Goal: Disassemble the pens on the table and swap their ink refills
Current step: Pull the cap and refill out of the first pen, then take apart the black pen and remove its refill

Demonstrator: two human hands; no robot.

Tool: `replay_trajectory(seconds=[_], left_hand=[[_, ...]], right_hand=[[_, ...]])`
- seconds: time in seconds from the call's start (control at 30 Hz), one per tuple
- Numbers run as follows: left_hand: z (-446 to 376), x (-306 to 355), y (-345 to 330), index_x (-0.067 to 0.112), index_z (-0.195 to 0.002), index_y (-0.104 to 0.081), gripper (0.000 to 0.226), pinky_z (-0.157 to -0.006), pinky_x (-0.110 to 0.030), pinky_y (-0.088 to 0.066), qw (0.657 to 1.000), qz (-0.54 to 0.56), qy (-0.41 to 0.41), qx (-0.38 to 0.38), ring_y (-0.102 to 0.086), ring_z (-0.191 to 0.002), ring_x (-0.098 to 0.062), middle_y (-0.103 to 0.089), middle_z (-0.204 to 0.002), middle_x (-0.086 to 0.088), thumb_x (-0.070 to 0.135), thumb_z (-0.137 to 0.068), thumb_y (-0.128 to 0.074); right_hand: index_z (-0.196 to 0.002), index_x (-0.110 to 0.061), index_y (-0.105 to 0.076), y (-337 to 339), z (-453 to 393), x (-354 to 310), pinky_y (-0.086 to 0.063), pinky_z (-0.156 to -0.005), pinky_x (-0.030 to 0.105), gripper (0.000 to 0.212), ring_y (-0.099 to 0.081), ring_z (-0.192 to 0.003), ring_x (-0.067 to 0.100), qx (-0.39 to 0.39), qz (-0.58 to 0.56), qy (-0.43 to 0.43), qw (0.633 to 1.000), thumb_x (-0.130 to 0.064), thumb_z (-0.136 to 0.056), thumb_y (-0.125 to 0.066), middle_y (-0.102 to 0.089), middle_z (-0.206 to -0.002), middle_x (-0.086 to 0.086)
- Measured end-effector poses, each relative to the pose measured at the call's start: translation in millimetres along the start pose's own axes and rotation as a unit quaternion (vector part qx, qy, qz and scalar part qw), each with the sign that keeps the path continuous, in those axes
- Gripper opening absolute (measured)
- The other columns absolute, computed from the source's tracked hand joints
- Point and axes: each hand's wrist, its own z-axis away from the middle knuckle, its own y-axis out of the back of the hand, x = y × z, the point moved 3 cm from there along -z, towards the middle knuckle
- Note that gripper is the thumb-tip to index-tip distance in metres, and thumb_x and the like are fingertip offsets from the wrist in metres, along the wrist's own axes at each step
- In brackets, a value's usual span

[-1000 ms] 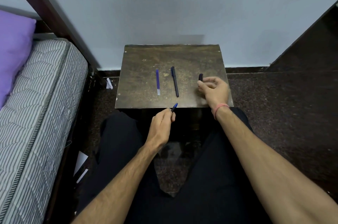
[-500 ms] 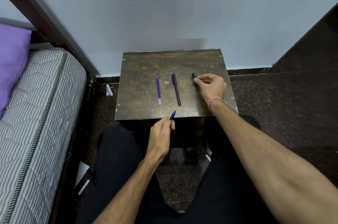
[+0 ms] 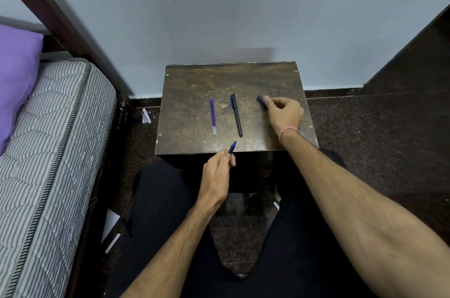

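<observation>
On the small dark wooden table (image 3: 243,78) lie a blue ink refill (image 3: 213,116) at the left and a capped black pen (image 3: 236,115) beside it, both pointing away from me. My left hand (image 3: 216,176) is at the table's near edge, closed around a pen barrel (image 3: 232,147) whose blue end sticks out over the tabletop. My right hand (image 3: 282,112) rests on the right side of the table, fingers pinched on a short dark blue pen piece (image 3: 261,101) that touches or hovers just over the surface.
A striped mattress (image 3: 48,151) with a purple pillow (image 3: 14,73) stands close on the left. The wall (image 3: 219,5) rises just behind the table. Paper scraps (image 3: 146,116) lie on the dark floor at the left.
My right hand has carried the short dark piece up and leftward toward the table's far middle. My left hand has held still with the barrel. The camera has tilted a little.
</observation>
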Motion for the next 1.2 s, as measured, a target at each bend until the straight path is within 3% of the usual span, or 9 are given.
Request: replay_trajectory(seconds=[0.1,0.17,0.27,0.4,0.53,0.77,0.87,1.07,1.2], left_hand=[[0,1,1,0.028,-0.074,-0.057,0.037,-0.058,-0.023,-0.034,1.0,-0.005,-0.003,0.006,-0.039,-0.064,-0.007,-0.045,-0.069,0.01,0.047,-0.101,-0.041],[-1,2,1,0.029,-0.074,-0.058,0.037,-0.056,-0.02,-0.035,1.0,-0.01,-0.005,0.009,-0.038,-0.061,-0.004,-0.045,-0.066,0.012,0.048,-0.101,-0.041],[0,1,0,0.03,-0.078,-0.06,0.038,-0.055,-0.021,-0.033,1.0,-0.004,-0.004,0.003,-0.037,-0.06,-0.006,-0.044,-0.065,0.013,0.051,-0.103,-0.041],[6,3,-8,0.031,-0.094,-0.068,0.037,-0.054,-0.028,-0.033,0.999,0.023,0.011,-0.037,-0.039,-0.06,-0.011,-0.047,-0.068,0.01,0.051,-0.112,-0.042],[22,8,-11,0.042,-0.1,-0.07,0.031,-0.06,-0.015,-0.044,0.996,-0.011,-0.02,-0.081,-0.052,-0.062,0.004,-0.062,-0.07,0.026,0.046,-0.118,-0.044],[30,9,-12,0.01,-0.113,-0.077,0.02,-0.06,-0.03,-0.059,0.999,0.025,0.015,-0.038,-0.067,-0.068,-0.014,-0.075,-0.085,-0.004,0.026,-0.114,-0.065],[33,12,-13,0.007,-0.115,-0.08,0.019,-0.07,-0.034,-0.068,0.998,0.054,0.017,-0.026,-0.08,-0.079,-0.022,-0.084,-0.095,-0.015,0.022,-0.113,-0.068],[38,12,-13,0.016,-0.117,-0.086,0.021,-0.082,-0.037,-0.072,1.0,0.011,0.014,-0.002,-0.086,-0.09,-0.019,-0.087,-0.093,-0.004,0.025,-0.113,-0.067],[40,16,-22,-0.01,-0.12,-0.076,0.029,-0.077,-0.031,-0.071,0.992,0.096,0.061,-0.058,-0.08,-0.075,-0.019,-0.072,-0.085,-0.008,0.015,-0.116,-0.06]], right_hand=[[-0.108,-0.024,-0.082,10,10,8,-0.062,-0.092,0.038,0.028,-0.077,-0.101,0.019,-0.012,-0.07,-0.045,0.996,-0.05,-0.099,-0.073,-0.081,-0.101,-0.001],[-0.113,-0.024,-0.077,18,31,18,-0.065,-0.081,0.045,0.021,-0.077,-0.099,0.027,-0.035,-0.113,-0.075,0.99,-0.042,-0.102,-0.072,-0.08,-0.109,0.009],[-0.111,-0.023,-0.077,24,74,25,-0.059,-0.064,0.03,0.017,-0.078,-0.085,0.021,-0.079,-0.173,-0.07,0.979,-0.037,-0.102,-0.075,-0.081,-0.102,0.008],[-0.11,-0.03,-0.083,13,124,14,-0.059,-0.072,0.021,0.021,-0.079,-0.093,0.008,-0.207,-0.167,-0.013,0.964,-0.047,-0.098,-0.078,-0.084,-0.101,-0.005],[-0.111,-0.018,-0.086,9,146,15,-0.058,-0.069,0.018,0.018,-0.076,-0.08,0.003,-0.217,-0.228,-0.045,0.948,-0.03,-0.097,-0.084,-0.083,-0.091,-0.001],[-0.109,-0.021,-0.087,16,149,28,-0.055,-0.068,0.02,0.016,-0.064,-0.084,0.005,-0.206,-0.261,-0.135,0.933,-0.029,-0.096,-0.083,-0.081,-0.097,-0.009],[-0.093,-0.02,-0.087,15,153,29,-0.049,-0.058,0.018,0.016,-0.058,-0.069,0.003,-0.228,-0.252,-0.136,0.931,-0.035,-0.097,-0.081,-0.079,-0.087,-0.007],[-0.101,-0.004,-0.083,15,156,28,-0.05,-0.058,0.014,0.024,-0.066,-0.065,-0.002,-0.256,-0.239,-0.105,0.931,-0.027,-0.102,-0.078,-0.077,-0.081,-0.006],[-0.106,0.0,-0.076,20,155,21,-0.05,-0.049,0.021,0.024,-0.06,-0.055,0.01,-0.325,-0.276,-0.102,0.899,-0.022,-0.108,-0.066,-0.07,-0.078,-0.002]])
